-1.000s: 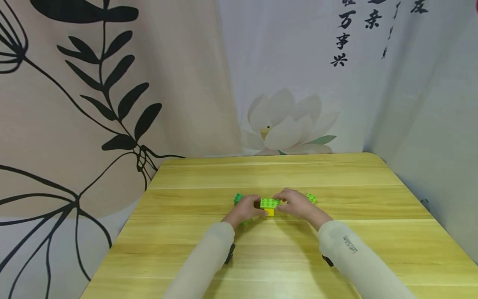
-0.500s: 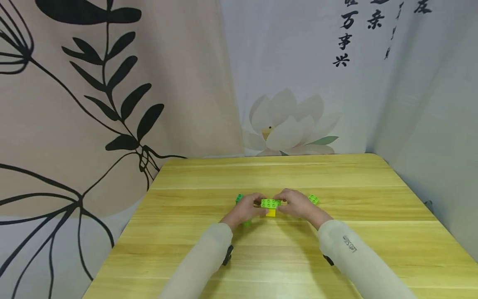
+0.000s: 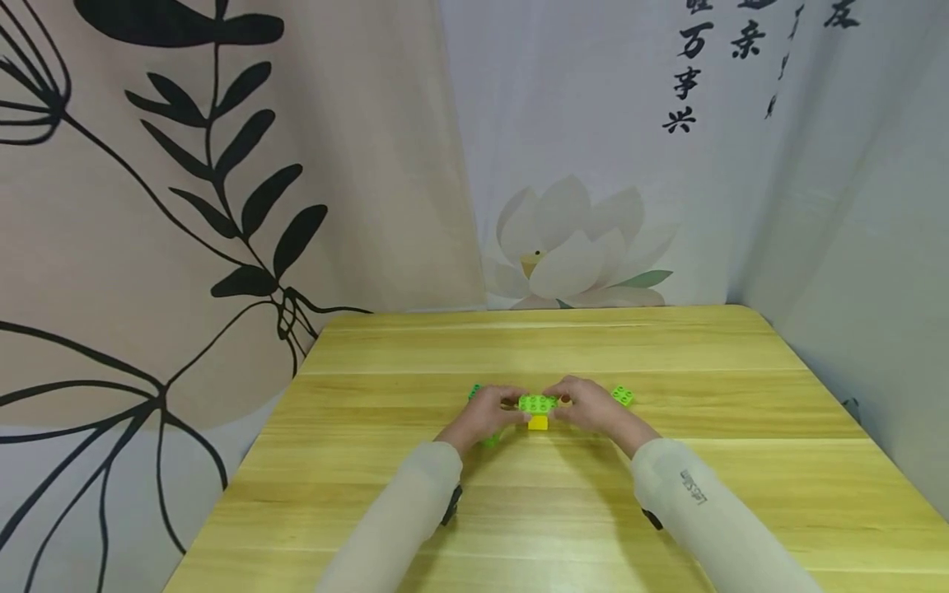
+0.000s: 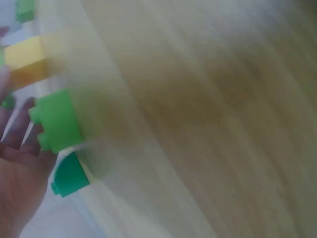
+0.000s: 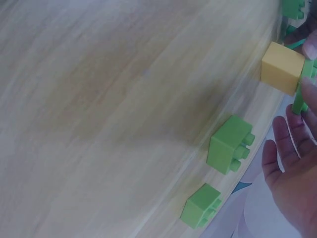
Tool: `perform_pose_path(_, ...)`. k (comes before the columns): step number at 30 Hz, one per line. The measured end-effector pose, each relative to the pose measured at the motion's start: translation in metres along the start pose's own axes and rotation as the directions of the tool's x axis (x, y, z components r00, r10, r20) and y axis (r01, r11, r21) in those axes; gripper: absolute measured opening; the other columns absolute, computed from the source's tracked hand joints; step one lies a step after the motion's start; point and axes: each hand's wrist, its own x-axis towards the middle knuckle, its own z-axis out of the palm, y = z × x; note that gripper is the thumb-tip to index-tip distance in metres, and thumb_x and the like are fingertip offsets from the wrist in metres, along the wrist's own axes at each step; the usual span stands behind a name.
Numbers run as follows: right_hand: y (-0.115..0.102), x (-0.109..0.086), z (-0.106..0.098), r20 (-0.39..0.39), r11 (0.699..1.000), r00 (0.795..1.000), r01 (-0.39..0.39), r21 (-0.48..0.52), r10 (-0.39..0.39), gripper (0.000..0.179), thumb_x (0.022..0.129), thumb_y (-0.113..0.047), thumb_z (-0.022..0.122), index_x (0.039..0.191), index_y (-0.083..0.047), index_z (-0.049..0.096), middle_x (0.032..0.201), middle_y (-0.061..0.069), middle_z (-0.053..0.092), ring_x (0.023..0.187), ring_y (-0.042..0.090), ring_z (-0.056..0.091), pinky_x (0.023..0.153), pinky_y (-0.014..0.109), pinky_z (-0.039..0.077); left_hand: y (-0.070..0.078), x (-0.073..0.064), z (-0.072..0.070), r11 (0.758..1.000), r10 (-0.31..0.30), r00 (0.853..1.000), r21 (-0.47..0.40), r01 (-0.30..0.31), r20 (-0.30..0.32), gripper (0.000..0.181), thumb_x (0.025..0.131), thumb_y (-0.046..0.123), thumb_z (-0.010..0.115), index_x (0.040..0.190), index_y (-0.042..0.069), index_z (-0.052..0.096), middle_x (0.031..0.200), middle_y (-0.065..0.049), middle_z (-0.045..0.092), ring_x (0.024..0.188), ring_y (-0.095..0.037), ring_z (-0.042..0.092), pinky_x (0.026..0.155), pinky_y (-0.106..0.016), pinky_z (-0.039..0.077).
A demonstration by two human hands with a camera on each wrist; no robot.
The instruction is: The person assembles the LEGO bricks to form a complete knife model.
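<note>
In the head view, a flat light green building brick (image 3: 537,403) sits on top of a yellow brick (image 3: 538,422) in the middle of the table. From the left, my left hand (image 3: 485,413) pinches the green brick's end between thumb and fingers. My right hand (image 3: 591,403) grips its other end. The right wrist view shows the yellow block (image 5: 282,68) under the thin green brick (image 5: 308,74), with the right thumb against it. Past the left hand, a light green brick (image 4: 59,121) and a dark green curved brick (image 4: 72,176) stand apart.
Right of the right hand lies a light green brick (image 3: 623,396); the right wrist view shows two green bricks there, a nearer one (image 5: 229,144) and a smaller one (image 5: 200,206). The wooden table (image 3: 563,519) meets a printed curtain (image 3: 371,165) at the back.
The head view has shifted slightly. Both hands keep their hold on the green brick, with only tiny finger movement.
</note>
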Motion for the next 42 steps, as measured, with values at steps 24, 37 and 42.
perform_pose_path(24,0.0021,-0.0024,0.0037,-0.01,0.998,1.0,0.012,0.061,-0.011,0.036,0.095,-0.016,0.067,0.13,-0.007,0.064,0.126,0.01,0.062,0.114,0.032,0.056,0.095,0.052,0.047,0.0001,-0.0032,0.0026,0.999,0.026,0.999,0.019,-0.026,-0.029,0.037,0.09,0.024,0.075,0.124,0.009,0.068,0.109,0.0,0.069,0.103,-0.019,0.063,0.093,-0.038,0.052)
perform_pose_path(37,0.0022,-0.0007,0.0039,-0.023,0.999,1.0,0.0,0.047,0.001,0.036,0.093,-0.017,0.07,0.128,-0.008,0.067,0.122,0.008,0.063,0.112,0.03,0.057,0.094,0.05,0.047,-0.0006,-0.0062,-0.0007,1.0,0.004,0.999,-0.008,-0.005,-0.036,0.036,0.093,0.027,0.073,0.124,0.011,0.066,0.116,-0.003,0.066,0.108,-0.022,0.06,0.094,-0.042,0.05)
perform_pose_path(42,0.0062,0.0008,0.0093,-0.046,0.991,0.997,-0.061,0.121,0.066,0.039,0.093,-0.019,0.071,0.131,-0.011,0.064,0.128,0.007,0.062,0.115,0.029,0.055,0.096,0.049,0.046,-0.0016,-0.0048,-0.0013,1.0,-0.014,1.0,-0.019,0.013,-0.024,0.036,0.093,0.029,0.072,0.124,0.012,0.066,0.115,-0.001,0.066,0.108,-0.021,0.06,0.095,-0.042,0.05)
